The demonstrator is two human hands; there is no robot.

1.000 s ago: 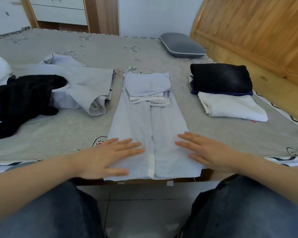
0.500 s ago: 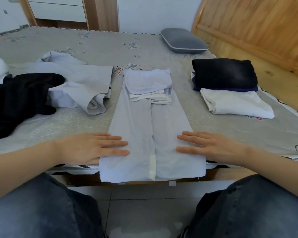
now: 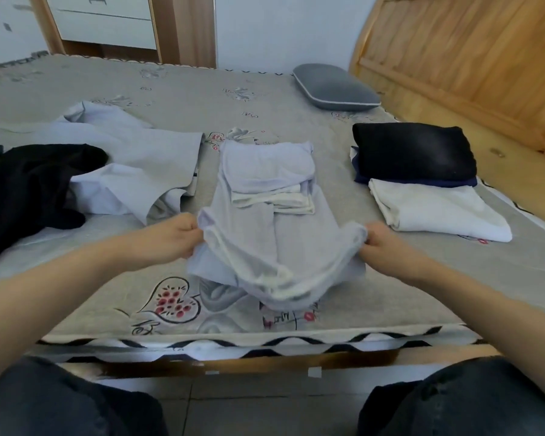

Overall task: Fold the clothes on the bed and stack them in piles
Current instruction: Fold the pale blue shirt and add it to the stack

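Both hands grip the near end of the pale lilac garment (image 3: 265, 215), which lies down the middle of the bed (image 3: 107, 278), a little back from its near edge. The left hand (image 3: 173, 237) pinches the garment's left corner with curled fingers and the right hand (image 3: 387, 247) pinches its right corner, so the hem hangs lifted between them and sags in a loose fold above the printed bedcover. The cloth is thin, lilac-grey, with a whitish band along the raised hem; its far end is already folded over, showing cream layers at the fold.

Right of it, toward the bed's right edge, a folded white garment (image 3: 434, 212) lies flat, and just behind it sits a folded black garment (image 3: 412, 152) on a navy one. On the left side lie an unfolded pale lilac shirt (image 3: 132, 162) and a crumpled black garment (image 3: 29, 184). A grey pillow (image 3: 334, 88) rests at the far right corner, beside the wooden headboard (image 3: 469, 58).
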